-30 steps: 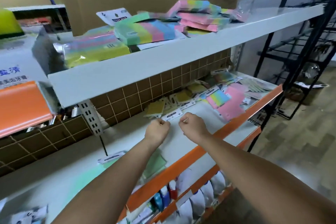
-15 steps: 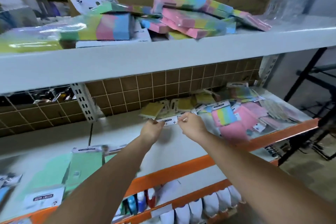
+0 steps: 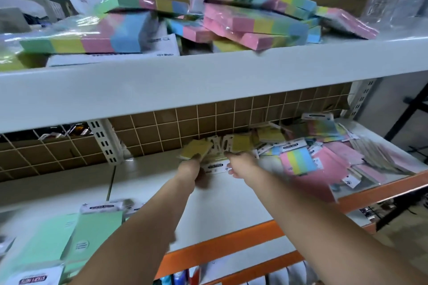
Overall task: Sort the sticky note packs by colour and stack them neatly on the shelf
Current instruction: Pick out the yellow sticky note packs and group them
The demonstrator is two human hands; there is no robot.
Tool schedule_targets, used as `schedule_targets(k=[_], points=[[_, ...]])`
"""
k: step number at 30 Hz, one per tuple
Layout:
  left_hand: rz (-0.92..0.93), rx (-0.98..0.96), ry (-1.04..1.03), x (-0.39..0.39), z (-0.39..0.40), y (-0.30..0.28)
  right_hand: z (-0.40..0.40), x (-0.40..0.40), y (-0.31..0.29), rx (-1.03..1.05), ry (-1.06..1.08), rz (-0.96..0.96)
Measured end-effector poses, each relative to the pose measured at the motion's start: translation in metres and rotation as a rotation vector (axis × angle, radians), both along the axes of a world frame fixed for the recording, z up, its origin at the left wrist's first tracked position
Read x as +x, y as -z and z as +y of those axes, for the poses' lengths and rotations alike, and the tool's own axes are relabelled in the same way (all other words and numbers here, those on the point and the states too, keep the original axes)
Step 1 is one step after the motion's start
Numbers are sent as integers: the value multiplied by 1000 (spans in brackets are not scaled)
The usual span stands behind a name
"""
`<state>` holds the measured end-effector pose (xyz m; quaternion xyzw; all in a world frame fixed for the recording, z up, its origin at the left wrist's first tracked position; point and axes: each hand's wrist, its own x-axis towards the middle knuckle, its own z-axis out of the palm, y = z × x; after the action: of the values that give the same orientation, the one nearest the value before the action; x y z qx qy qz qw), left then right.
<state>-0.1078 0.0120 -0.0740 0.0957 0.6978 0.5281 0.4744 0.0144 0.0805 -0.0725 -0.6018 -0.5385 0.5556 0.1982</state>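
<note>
head view: my left hand (image 3: 188,170) pinches a yellow pack (image 3: 196,149) at the back of the middle shelf (image 3: 231,201), by the tiled wall (image 3: 176,127). my right hand (image 3: 240,164) sits on the yellow pile (image 3: 240,143) beside it, grip too blurred to tell. pink packs (image 3: 335,157) lie right, green packs (image 3: 92,233) near left.

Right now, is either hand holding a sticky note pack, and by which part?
The left hand pinches a yellow sticky note pack by its near edge. The right hand reaches into the yellow packs; its grip cannot be told.
</note>
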Motion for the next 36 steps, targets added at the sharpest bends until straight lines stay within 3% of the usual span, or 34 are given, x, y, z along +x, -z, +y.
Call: schedule_targets(k=[5, 9, 14, 15, 16, 17, 19, 26, 31, 33, 36], points=[[-77, 68, -40, -4, 15, 7, 9, -11, 8, -144, 179, 278], [-145, 85, -134, -9, 19, 13, 25, -14, 21, -131, 287, 329], [-172, 153, -168, -10, 10, 12, 40, -7, 31, -11, 342, 204], [-161, 171, -169, -11, 8, 12, 38, -9, 27, 3, 312, 68], [-144, 179, -166, -13, 6, 12, 35, -7, 29, 156, 206, -122], [-130, 183, -165, -15, 4, 12, 35, -4, 24, 222, 206, -124], [-114, 187, -169, -18, 0, 10, 30, 5, 9, 121, 355, 122], [-83, 196, -224, -21, -16, -4, 14, 17, -19, 345, 492, 10], [-66, 219, -181, -16, -19, -12, 8, 13, -28, 340, 387, 83], [-91, 235, -143, -10, -21, -15, 5, 7, -24, 190, 258, 212], [-132, 262, -117, 2, -25, -19, -9, -2, -18, 46, 67, 243]])
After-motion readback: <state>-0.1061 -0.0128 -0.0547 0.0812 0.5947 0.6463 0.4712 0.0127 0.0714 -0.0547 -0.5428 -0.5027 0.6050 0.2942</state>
